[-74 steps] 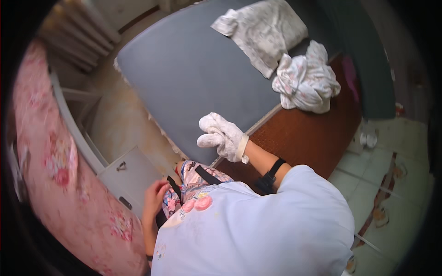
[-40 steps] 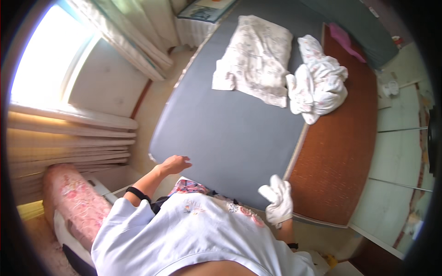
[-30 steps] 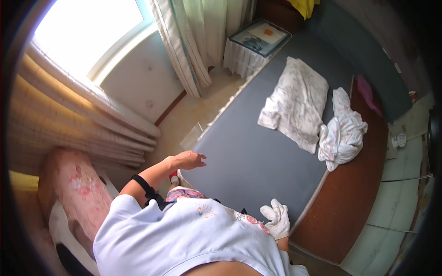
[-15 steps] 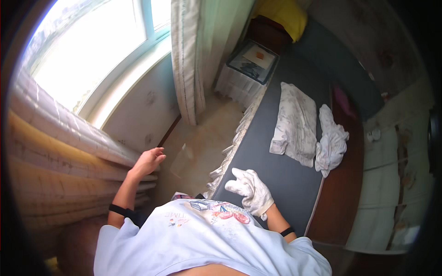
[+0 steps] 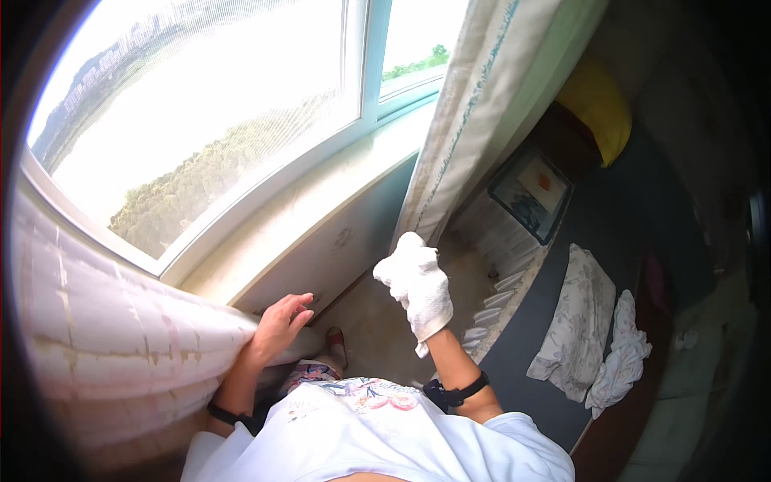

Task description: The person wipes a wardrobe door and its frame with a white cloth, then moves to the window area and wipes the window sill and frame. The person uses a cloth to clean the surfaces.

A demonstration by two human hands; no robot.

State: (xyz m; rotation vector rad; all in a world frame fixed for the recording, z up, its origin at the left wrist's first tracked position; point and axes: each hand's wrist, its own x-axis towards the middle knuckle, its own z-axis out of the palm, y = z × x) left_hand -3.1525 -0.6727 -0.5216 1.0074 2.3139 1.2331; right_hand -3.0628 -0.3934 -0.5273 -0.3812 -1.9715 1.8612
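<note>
My left hand is held in the air beside the gathered light curtain, its fingers slightly bent and apart, with nothing in them. A white fluffy cloth mitt covers my right hand, and its cuff ends at the wrist. The fingers are hidden inside, so their pose cannot be made out. This covered hand is raised in front of me, below the lower end of the far curtain. Between it and the window runs a pale stone sill, which neither hand touches.
To the right is a bed with a grey surface. On it are a patterned pillow and a crumpled white cloth. A glass-topped bedside table stands beyond, near a yellow cushion. Below me is the tiled floor.
My view has turned left toward the window, and the bed has shifted right. My mitt-covered right hand has left its place over the bed and risen forward. My left hand stays near the curtain.
</note>
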